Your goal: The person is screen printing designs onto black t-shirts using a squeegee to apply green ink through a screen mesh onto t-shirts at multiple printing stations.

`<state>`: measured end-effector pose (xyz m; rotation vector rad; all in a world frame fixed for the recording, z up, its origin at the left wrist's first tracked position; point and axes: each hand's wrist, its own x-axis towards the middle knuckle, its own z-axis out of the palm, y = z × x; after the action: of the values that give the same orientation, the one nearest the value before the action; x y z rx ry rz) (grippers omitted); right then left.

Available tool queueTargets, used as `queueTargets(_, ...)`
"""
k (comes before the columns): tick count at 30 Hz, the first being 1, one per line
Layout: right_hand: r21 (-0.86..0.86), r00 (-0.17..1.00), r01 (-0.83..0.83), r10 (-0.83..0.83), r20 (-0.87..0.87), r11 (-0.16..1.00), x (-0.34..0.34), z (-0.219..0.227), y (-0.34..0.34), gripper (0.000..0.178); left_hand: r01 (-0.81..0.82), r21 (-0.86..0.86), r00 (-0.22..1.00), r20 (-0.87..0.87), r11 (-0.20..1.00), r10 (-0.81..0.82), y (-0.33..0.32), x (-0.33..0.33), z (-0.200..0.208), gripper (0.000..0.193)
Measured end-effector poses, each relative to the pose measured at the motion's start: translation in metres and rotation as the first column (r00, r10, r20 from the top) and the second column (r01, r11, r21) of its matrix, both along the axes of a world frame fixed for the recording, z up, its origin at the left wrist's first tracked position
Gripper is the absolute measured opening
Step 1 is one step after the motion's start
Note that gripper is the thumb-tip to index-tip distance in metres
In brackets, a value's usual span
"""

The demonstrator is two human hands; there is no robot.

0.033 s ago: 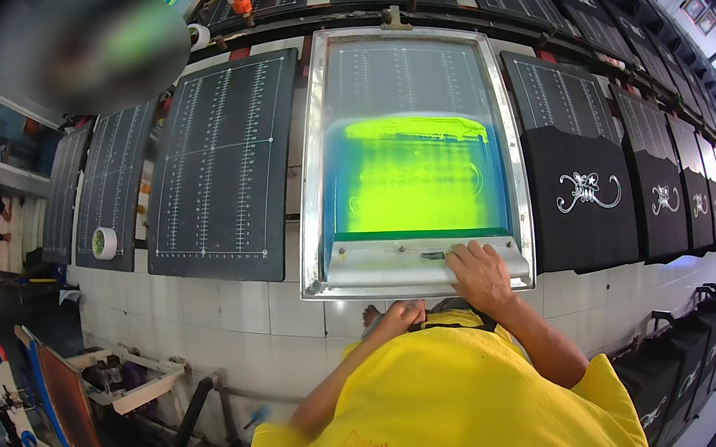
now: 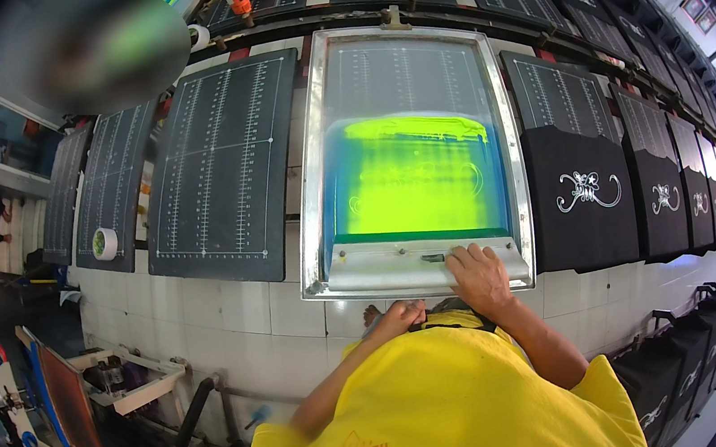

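- Black rectangular board with white ruled scales [image 2: 406, 72], its far part visible through mesh: silver metal-framed printing screen [image 2: 317, 165] laid over it.
- Adjoining black ruled board [image 2: 557, 89], right: flat black fabric with silver scrollwork print [image 2: 584, 225], covering its near edge; far corners exposed.
- Next black ruled board [image 2: 643, 118] rightward: similar black printed fabric [image 2: 666, 224], likewise across the near edge.
- Black ruled board, second from left [image 2: 123, 168]: round white tape roll [image 2: 110, 243], close to the near edge.

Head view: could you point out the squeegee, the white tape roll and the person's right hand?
Squeegee [image 2: 377, 262]: head view, on its metal holder.
White tape roll [image 2: 111, 244]: head view, on its outer side.
Right hand [image 2: 480, 276]: head view, on the back of the hand.
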<state>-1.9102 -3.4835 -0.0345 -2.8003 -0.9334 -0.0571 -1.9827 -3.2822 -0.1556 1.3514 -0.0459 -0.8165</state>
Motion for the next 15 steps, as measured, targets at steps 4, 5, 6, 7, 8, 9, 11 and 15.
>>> queueTargets(4, -0.048, 0.999, 0.006, -0.008, -0.031, 0.999, -0.01, -0.009, 0.0, 0.038, -0.068, -0.092, 0.995, -0.072, 0.993, 0.062, -0.002, -0.003, 0.002, 0.036)
queueTargets(5, -0.048, 0.999, 0.002, -0.004, -0.049, 0.999, -0.01, -0.007, 0.0, 0.04, -0.093, -0.126, 0.991, -0.103, 0.988, 0.08, -0.004, -0.004, -0.002, 0.034)
queueTargets(6, -0.041, 0.998, -0.016, 0.014, -0.067, 0.999, -0.009, -0.008, 0.003, 0.042, -0.132, -0.153, 0.985, -0.132, 0.979, 0.112, -0.004, -0.004, -0.005, 0.033)
queueTargets(7, -0.045, 0.998, -0.002, -0.001, -0.06, 0.999, -0.009, -0.007, 0.008, 0.045, -0.129, -0.093, 0.987, -0.109, 0.987, 0.118, -0.002, -0.004, -0.003, 0.032)
queueTargets(8, -0.049, 0.998, 0.006, -0.009, -0.055, 0.999, -0.011, -0.007, 0.005, 0.048, -0.133, -0.03, 0.987, -0.091, 0.991, 0.13, -0.005, -0.004, 0.0, 0.03)
queueTargets(9, -0.034, 0.998, -0.002, 0.0, -0.056, 0.999, -0.015, -0.014, 0.006, 0.051, -0.111, 0.072, 0.993, -0.02, 0.991, 0.113, -0.002, -0.005, 0.007, 0.028)
queueTargets(11, 0.026, 1.0, 0.028, -0.029, 0.011, 0.999, -0.026, -0.029, 0.003, 0.058, -0.028, 0.112, 0.993, 0.119, 0.993, 0.014, 0.0, -0.006, -0.003, 0.029)
queueTargets(15, 0.008, 0.993, 0.068, -0.067, -0.097, 0.998, -0.024, -0.024, 0.0, 0.064, 0.108, 0.139, 0.99, 0.078, 0.984, -0.12, 0.003, 0.006, 0.002, 0.036)
